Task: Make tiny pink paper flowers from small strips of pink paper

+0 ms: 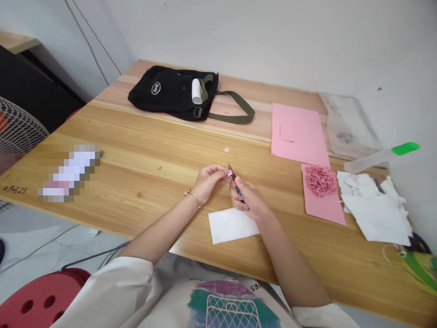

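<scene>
One small pink paper piece (pixel 230 173) is pinched in the drawn-together fingertips of the left hand (pixel 206 181) above a light-brown wooden table (pixel 164 182), meeting the tips of a slim, dark, tweezer-like tool (pixel 233 175) that the right hand (pixel 251 198) grips in curled fingers. Beyond the hands lies a tiny pink paper square (pixel 226 150); a white rectangular paper sheet (pixel 232 226) lies nearer, partly hidden by the right hand.

Black bag (pixel 164 96) lying flat at the back of the table (pixel 118 136), olive strap (pixel 235 119) out to its right, white roll (pixel 195 93) on top. White-grilled fan (pixel 25 130) at left edge, red stool (pixel 37 298) with round holes lower left.
</scene>
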The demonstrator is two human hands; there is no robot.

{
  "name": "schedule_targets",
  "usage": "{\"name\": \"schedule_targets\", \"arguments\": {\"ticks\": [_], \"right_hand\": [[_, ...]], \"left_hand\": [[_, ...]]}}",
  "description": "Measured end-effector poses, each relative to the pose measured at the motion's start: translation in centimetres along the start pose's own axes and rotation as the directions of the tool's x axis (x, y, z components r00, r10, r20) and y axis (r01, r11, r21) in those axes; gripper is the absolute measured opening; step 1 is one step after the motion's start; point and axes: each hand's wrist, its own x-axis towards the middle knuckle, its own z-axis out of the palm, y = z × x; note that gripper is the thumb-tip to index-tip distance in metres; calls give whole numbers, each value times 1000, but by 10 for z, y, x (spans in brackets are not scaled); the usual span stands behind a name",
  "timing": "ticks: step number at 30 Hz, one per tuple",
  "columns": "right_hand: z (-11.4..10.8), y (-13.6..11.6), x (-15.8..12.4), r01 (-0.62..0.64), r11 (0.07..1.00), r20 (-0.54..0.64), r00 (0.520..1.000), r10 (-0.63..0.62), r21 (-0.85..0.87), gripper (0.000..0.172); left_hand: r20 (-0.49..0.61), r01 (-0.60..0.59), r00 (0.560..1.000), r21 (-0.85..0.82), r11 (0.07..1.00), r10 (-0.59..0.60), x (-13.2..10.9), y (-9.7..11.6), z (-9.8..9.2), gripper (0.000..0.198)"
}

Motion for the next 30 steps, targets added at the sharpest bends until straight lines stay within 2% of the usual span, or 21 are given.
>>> {"name": "schedule_targets", "arguments": {"ticks": [19, 30], "right_hand": [[-1, 2, 0, -5, 998, 0, 1000, 5, 62, 31], [-4, 5, 3, -28, 994, 2, 1000, 28, 106, 32]], "left_hand": [[0, 33, 999, -32, 999, -33, 0, 0, 0, 10], [-67, 103, 992, -30, 994, -105, 2, -1, 1, 12]]}}
